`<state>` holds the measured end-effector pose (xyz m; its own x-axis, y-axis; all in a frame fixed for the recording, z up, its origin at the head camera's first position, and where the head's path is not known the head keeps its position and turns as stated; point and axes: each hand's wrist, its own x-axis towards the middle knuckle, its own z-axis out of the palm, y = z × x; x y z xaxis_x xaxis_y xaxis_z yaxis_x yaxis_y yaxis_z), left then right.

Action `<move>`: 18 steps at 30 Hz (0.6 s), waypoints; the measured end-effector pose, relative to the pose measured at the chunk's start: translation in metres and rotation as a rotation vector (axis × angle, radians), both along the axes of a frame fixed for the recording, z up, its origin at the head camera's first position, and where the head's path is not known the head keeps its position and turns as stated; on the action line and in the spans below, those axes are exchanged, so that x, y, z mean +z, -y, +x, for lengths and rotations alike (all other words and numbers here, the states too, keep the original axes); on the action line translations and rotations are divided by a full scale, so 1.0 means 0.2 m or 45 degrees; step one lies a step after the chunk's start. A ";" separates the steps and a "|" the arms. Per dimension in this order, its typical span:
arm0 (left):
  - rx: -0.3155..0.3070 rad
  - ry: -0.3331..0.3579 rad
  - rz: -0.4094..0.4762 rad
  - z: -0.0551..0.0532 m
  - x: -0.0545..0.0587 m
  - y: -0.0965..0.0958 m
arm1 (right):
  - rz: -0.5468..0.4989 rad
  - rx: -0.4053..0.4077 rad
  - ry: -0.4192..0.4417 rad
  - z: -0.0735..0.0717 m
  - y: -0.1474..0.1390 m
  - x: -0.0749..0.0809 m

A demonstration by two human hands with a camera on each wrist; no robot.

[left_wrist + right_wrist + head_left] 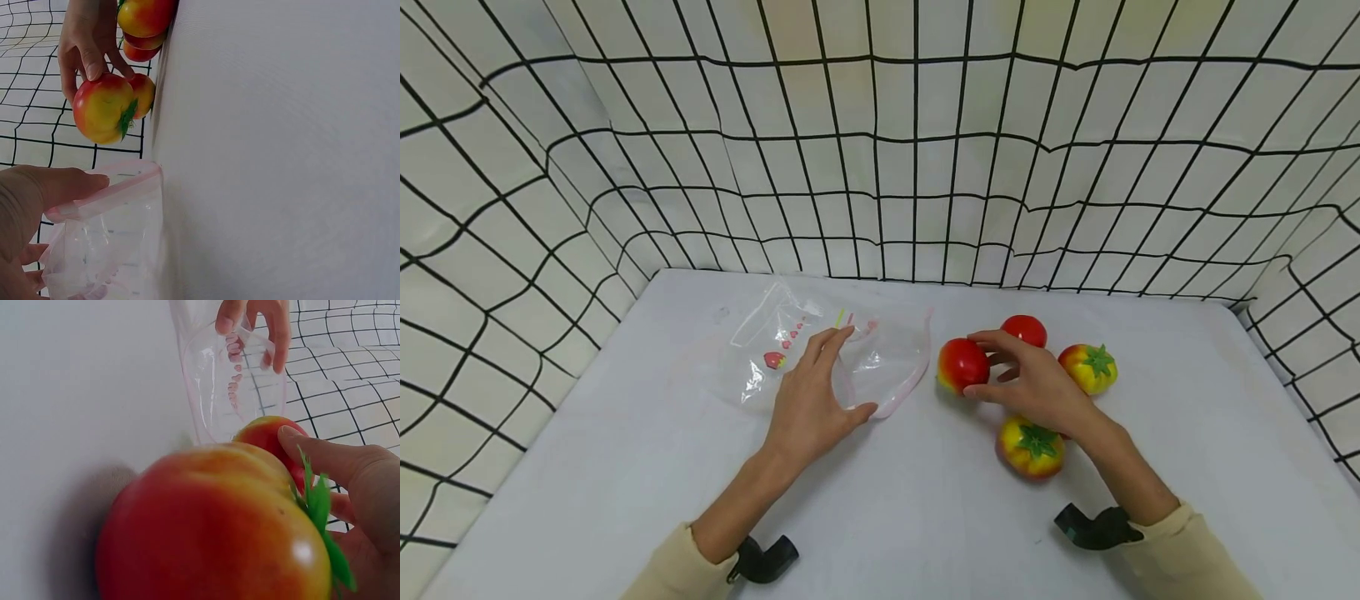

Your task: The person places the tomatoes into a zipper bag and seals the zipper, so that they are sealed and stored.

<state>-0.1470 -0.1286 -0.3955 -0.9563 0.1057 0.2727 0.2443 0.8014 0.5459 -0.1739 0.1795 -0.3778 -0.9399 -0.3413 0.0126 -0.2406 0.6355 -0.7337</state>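
Note:
My right hand grips a red and yellow tomato between thumb and fingers, just right of the bag's mouth. Under and beside my left hand lies a clear plastic zip bag with pink edging and printed strawberries. The left thumb and fingers are spread wide, with the thumb along the bag's pink rim in the left wrist view; whether the fingertips are inside the bag I cannot tell. Around the right hand are a red tomato, a yellowish one with a green calyx, and another nearer me.
A white table lies beneath everything. Black grid netting over pale walls rises behind it and at both sides. Each wrist carries a black camera mount. One tomato fills the foreground of the right wrist view.

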 end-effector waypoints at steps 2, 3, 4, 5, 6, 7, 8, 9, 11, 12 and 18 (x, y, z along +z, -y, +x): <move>-0.001 -0.003 -0.005 0.00 0.00 0.00 | -0.020 0.018 -0.008 0.00 0.01 0.00; -0.001 -0.003 -0.006 0.00 0.00 0.00 | -0.029 0.019 -0.006 0.00 0.01 -0.01; -0.002 -0.003 -0.008 0.00 0.00 0.00 | -0.038 0.020 -0.004 0.00 0.02 -0.01; -0.001 -0.002 -0.008 0.00 0.00 0.00 | -0.044 0.019 -0.001 0.00 0.03 -0.01; 0.000 -0.001 -0.008 0.00 0.00 0.00 | -0.051 0.019 0.003 0.00 0.03 -0.01; 0.001 0.000 -0.008 0.00 0.00 0.00 | -0.057 0.018 0.010 0.00 0.04 -0.01; 0.002 0.000 -0.007 0.00 0.00 0.00 | -0.061 0.018 0.016 0.00 0.05 -0.01; 0.002 -0.001 -0.006 0.00 0.00 0.00 | -0.064 0.017 0.022 0.00 0.06 0.00; 0.003 -0.003 -0.004 0.01 0.00 0.00 | -0.065 0.020 0.029 0.01 0.07 0.00; 0.003 -0.004 -0.005 0.01 0.00 0.00 | -0.064 0.023 0.030 0.01 0.07 0.00; 0.010 0.007 -0.010 0.01 0.00 -0.01 | -0.078 0.036 0.035 0.02 0.10 -0.01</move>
<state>-0.1448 -0.1270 -0.3954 -0.9586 0.1003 0.2667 0.2350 0.8073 0.5413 -0.1707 0.1590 -0.3791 -0.9301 -0.3672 0.0088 -0.2373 0.5823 -0.7776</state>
